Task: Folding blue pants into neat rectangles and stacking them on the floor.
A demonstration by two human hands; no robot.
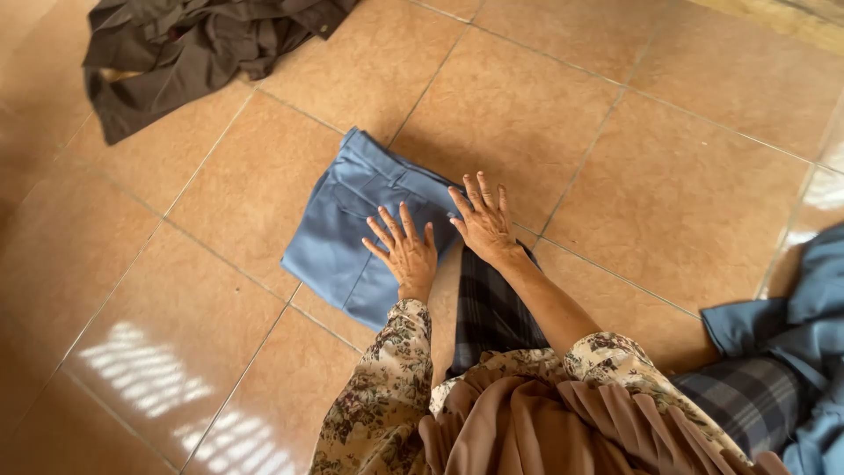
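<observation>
Partly hidden beneath both palms, a folded pair of blue trousers [352, 224] lies on the tan tiled floor [686, 193], its near edge covered by the wrists. The left hand [406, 251] and right hand [483, 222] press flat on the cloth, fingers [388, 223] spread wide and gripping nothing (only pressing down). Most of the trousers extend left of and beyond the fingers. A dark brown garment [185, 48], cut off by the frame, lies well beyond to the left. More blue cloth [804, 325] sits far right, also cropped.
</observation>
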